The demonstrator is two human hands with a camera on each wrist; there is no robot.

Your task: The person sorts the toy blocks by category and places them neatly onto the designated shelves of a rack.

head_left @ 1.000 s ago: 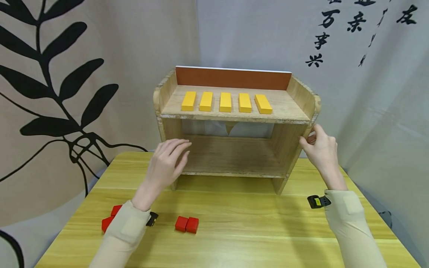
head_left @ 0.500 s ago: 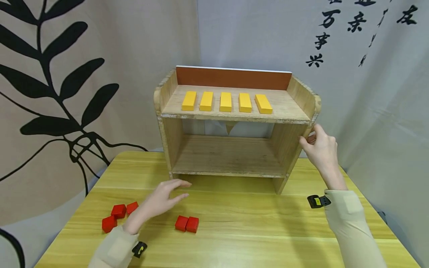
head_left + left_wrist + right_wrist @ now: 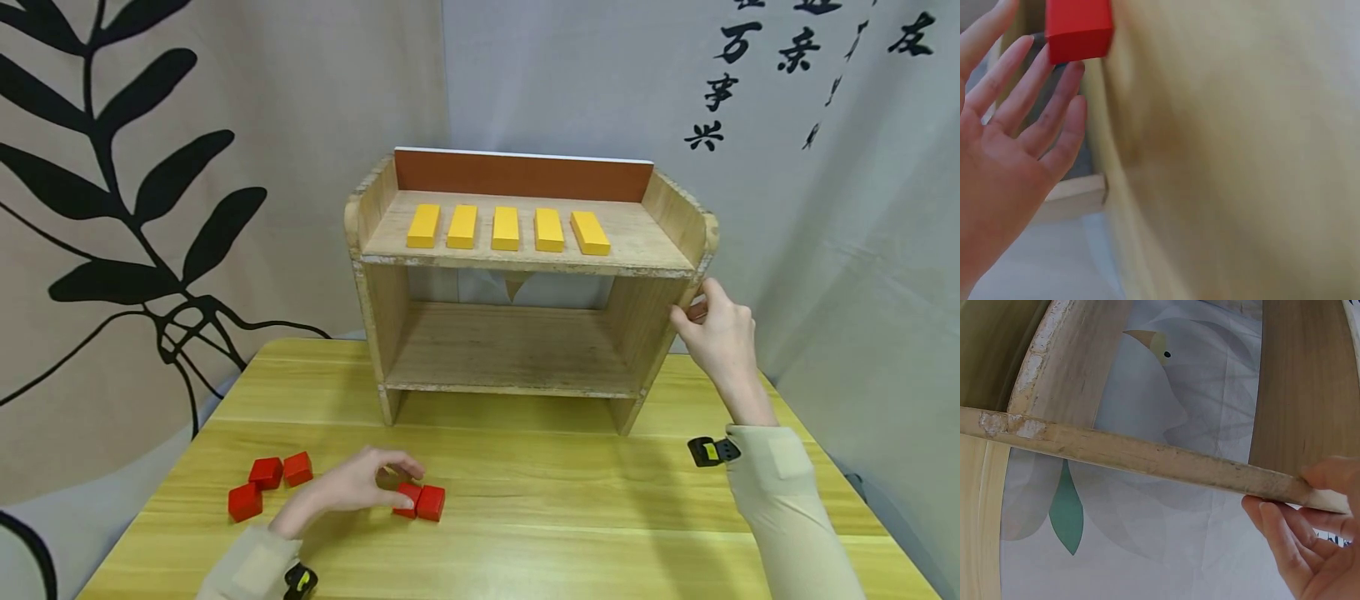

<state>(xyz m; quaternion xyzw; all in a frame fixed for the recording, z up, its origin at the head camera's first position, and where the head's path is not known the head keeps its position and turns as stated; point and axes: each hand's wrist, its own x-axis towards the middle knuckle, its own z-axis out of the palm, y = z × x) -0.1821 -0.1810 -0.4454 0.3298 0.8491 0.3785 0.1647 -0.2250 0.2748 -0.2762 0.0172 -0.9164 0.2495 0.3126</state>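
On the counter [image 3: 540, 542], left hand [image 3: 360, 483] has fingers apart at one red cube [image 3: 409, 489]; right hand [image 3: 718, 335] has fingers clamped on wooden shelf [image 3: 517, 350].

Yellow-toned wooden table [image 3: 570, 542], grain running right across it, and standing on it a wooden shelf unit [image 3: 510, 387] with worn, chipped edges! Up on the top tier [image 3: 637, 233], five yellow blocks [image 3: 505, 228] lie spaced in a row; down on the tabletop, three red blocks [image 3: 266, 473] cluster left, two more red blocks [image 3: 431, 504] close together
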